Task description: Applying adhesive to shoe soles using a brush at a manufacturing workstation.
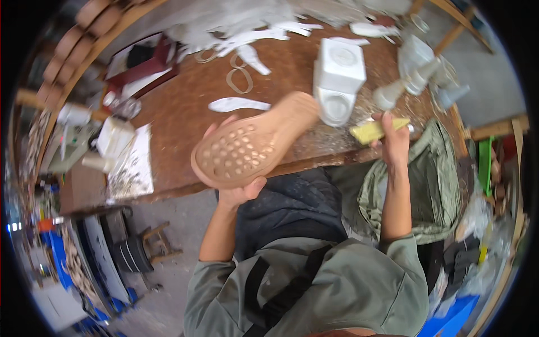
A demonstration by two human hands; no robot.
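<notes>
My left hand [240, 194] grips a tan shoe sole [247, 143] by its wide end, thumb at the near edge and fingers reaching round the far side. Rows of round hollows cover the sole's upturned face, and its narrow end points up and right. My right hand [396, 140] is closed on a flat yellow block [370, 132] that looks like a sponge; its exact kind is unclear. Just beyond the sole's narrow end stands a white plastic container [339, 67] with a round opening low at its front.
White insole-shaped pieces [238, 104] and loose bands [240, 81] lie on the brown worktable [185, 118]. Bottles [390, 94] stand at the right. A dark red box [140, 64] and a stained sheet [132, 165] are at the left. A green cloth-lined bag [432, 191] hangs below the right edge.
</notes>
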